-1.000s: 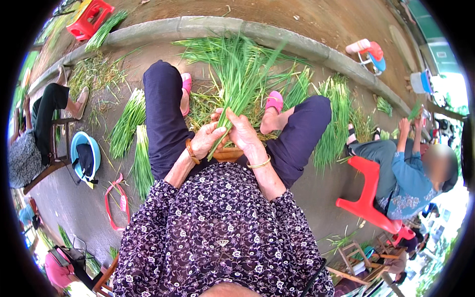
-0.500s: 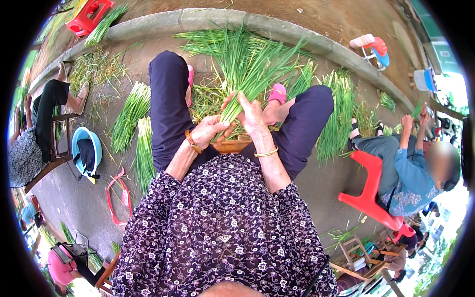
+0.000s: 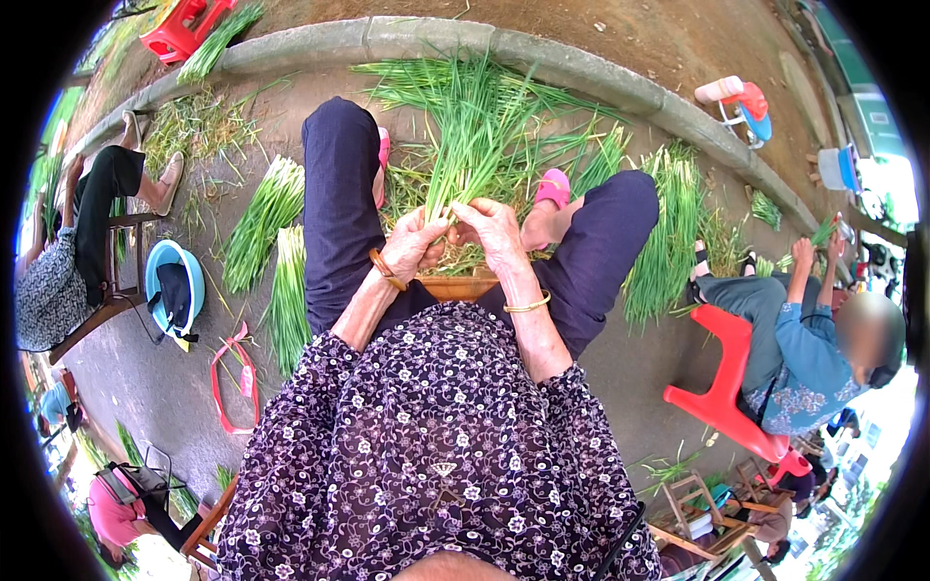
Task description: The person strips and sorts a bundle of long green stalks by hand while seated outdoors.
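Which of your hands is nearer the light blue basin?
Left. The left hand, at the green stalks, is right of the light blue basin; the right hand is farther right, beyond it.

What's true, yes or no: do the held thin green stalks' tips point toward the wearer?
No: the left hand holds the thin green stalks by their pale ends, tips pointing away toward the grey stone curb.

Grey paved ground [image 3: 145, 397]. On it: heap of green stalks [image 3: 412, 82] near kerb [image 3: 421, 37]; two stalk bundles [image 3: 263, 225] at left; dry litter [image 3: 199, 126]; light-blue basin [image 3: 199, 286]; looped pinkish-red strap [image 3: 219, 397].
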Action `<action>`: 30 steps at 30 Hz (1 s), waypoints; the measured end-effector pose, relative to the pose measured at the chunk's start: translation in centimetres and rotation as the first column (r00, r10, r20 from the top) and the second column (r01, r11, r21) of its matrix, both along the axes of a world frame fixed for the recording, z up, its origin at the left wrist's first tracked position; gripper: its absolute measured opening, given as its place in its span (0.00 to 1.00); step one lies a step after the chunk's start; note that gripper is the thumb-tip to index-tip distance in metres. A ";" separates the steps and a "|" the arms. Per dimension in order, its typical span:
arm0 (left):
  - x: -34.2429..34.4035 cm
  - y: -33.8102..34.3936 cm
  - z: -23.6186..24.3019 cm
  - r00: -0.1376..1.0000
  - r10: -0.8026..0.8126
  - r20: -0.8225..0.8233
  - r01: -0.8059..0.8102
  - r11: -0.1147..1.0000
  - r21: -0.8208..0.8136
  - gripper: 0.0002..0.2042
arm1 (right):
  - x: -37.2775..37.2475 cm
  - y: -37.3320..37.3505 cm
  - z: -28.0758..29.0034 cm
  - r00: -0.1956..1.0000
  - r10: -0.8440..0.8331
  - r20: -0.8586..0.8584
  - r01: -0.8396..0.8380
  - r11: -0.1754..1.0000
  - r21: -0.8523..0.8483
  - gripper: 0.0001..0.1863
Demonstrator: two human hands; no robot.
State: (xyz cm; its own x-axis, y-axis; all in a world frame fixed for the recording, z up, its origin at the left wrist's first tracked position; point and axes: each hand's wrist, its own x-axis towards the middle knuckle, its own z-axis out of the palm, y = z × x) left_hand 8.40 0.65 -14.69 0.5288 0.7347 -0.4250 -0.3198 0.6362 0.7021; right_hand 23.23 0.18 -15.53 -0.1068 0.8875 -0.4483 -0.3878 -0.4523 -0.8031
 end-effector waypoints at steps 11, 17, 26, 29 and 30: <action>0.1 0.3 -0.4 0.994 0.107 -0.013 -0.107 0.993 -0.044 0.09 | -0.5 -0.1 0.5 0.993 -0.122 -0.001 0.122 0.990 0.075 0.11; 0.2 0.3 -0.4 0.988 0.127 0.086 -0.127 0.992 -0.006 0.09 | -0.2 0.3 -0.2 0.978 -0.078 -0.192 0.084 0.996 0.019 0.12; -0.2 0.6 -1.6 0.980 0.192 -0.050 -0.194 0.980 -0.043 0.08 | 2.0 0.9 -0.9 0.809 -0.412 -0.419 0.476 0.878 0.055 0.08; -0.4 0.7 -1.8 0.982 0.187 0.014 -0.185 0.981 -0.064 0.08 | 3.0 0.6 -0.7 0.671 -0.500 -0.548 0.567 0.822 -0.057 0.07; -0.4 0.7 -1.7 0.981 0.189 0.036 -0.186 0.980 -0.065 0.08 | 2.9 0.6 -0.4 0.667 -0.481 -0.569 0.542 0.837 -0.073 0.08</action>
